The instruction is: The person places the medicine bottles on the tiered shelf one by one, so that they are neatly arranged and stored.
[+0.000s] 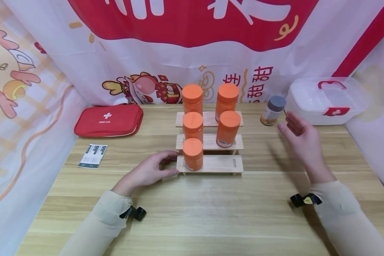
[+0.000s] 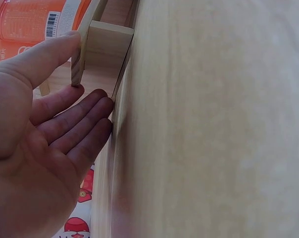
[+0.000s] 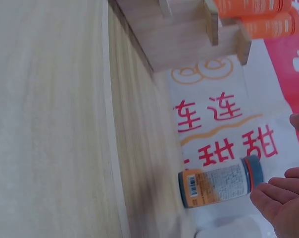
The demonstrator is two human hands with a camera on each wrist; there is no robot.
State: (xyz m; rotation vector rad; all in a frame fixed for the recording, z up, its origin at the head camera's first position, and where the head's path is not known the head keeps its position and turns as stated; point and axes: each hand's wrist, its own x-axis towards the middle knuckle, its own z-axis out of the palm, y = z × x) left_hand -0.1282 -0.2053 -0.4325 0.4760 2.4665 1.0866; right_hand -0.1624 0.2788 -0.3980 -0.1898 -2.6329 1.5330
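Note:
A tiered wooden stand (image 1: 216, 164) is in the middle of the table in the head view. Orange bottles (image 1: 192, 122) with orange lids are on it: two on the top tier, two on the middle one, one at the left of the lowest. My left hand (image 1: 148, 170) is at the lowest tier's left end, its thumb and forefinger touching the board (image 2: 79, 62) in the left wrist view. To the right of the stand stands a grey-capped bottle (image 1: 272, 112) with an orange and white label (image 3: 219, 182). Beside it, my right hand (image 1: 302, 142) is spread, holding nothing.
A red first aid pouch (image 1: 110, 121) and a small printed card (image 1: 93, 155) lie on the left of the table. At the back right is a clear plastic box (image 1: 307, 103) with a red handle and latch. A printed cloth (image 1: 166, 53) hangs behind.

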